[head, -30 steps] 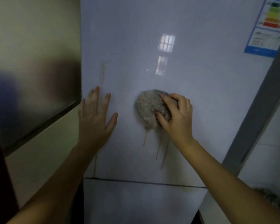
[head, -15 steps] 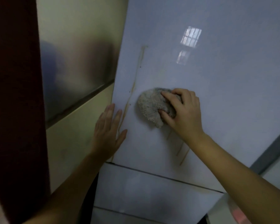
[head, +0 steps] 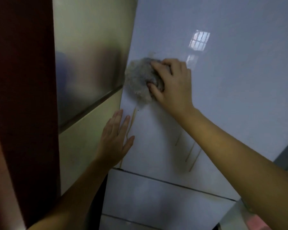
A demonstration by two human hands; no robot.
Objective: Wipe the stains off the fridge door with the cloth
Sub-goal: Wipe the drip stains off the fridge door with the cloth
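The glossy white fridge door (head: 223, 100) fills the middle and right of the head view. My right hand (head: 171, 83) presses a bunched grey fluffy cloth (head: 138, 80) against the door near its left edge. A long brown drip stain (head: 131, 123) runs down just below the cloth. Three shorter brown streaks (head: 192, 151) sit lower on the door, partly under my right forearm. My left hand (head: 115, 138) lies flat and open on the door's lower left edge, beside the long stain.
A tiled wall (head: 90, 72) with a dark seam stands left of the fridge, and a dark red panel (head: 20, 97) fills the far left. Below the door run the seams of lower fridge drawers (head: 156, 196). Something pink (head: 256, 223) shows at bottom right.
My right hand has slid the cloth left and up to the door's left edge, over the top of the long stain. The view swung left. My left hand stays flat on the door.
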